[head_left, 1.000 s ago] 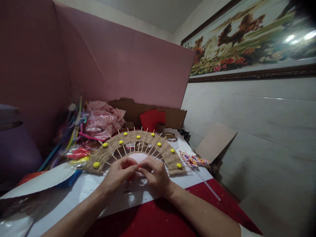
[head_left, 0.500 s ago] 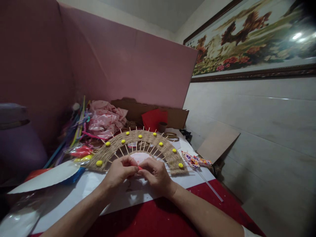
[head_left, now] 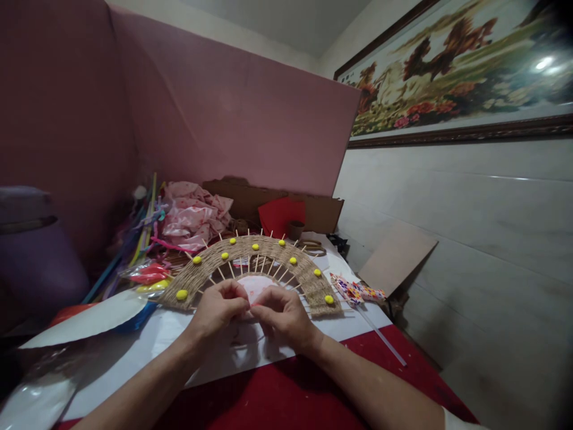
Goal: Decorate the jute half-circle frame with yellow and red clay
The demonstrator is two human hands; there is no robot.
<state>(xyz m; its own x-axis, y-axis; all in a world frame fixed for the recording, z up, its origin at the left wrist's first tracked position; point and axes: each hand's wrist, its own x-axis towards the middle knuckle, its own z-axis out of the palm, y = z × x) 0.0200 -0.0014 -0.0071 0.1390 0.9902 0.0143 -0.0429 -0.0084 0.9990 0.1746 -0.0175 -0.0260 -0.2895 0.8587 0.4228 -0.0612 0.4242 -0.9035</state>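
Note:
My left hand (head_left: 224,304) and my right hand (head_left: 283,315) meet fingertip to fingertip, both closed in a pinch. Between them is a small red piece (head_left: 255,305), soft-looking like modelling clay and mostly hidden by the fingers. Just beyond lies a semicircular fan (head_left: 264,254) woven of brown twine over thin wooden sticks. Yellow round dots (head_left: 255,246), several of them, sit on its band. Partly behind my fingers, a pale pink half-round (head_left: 257,283) fills the fan's centre.
White paper (head_left: 172,328) covers part of the red tabletop (head_left: 264,394). Scissors (head_left: 313,246) lie behind the fan; a patterned bow on a clear stick (head_left: 356,292) is at right. Packets of red and yellow clay (head_left: 150,275) and crumpled pink cloth (head_left: 194,215) are at left.
Less of the red piece shows between my fingertips now. My hands have barely shifted, and the fan stays in place; the view has moved slightly.

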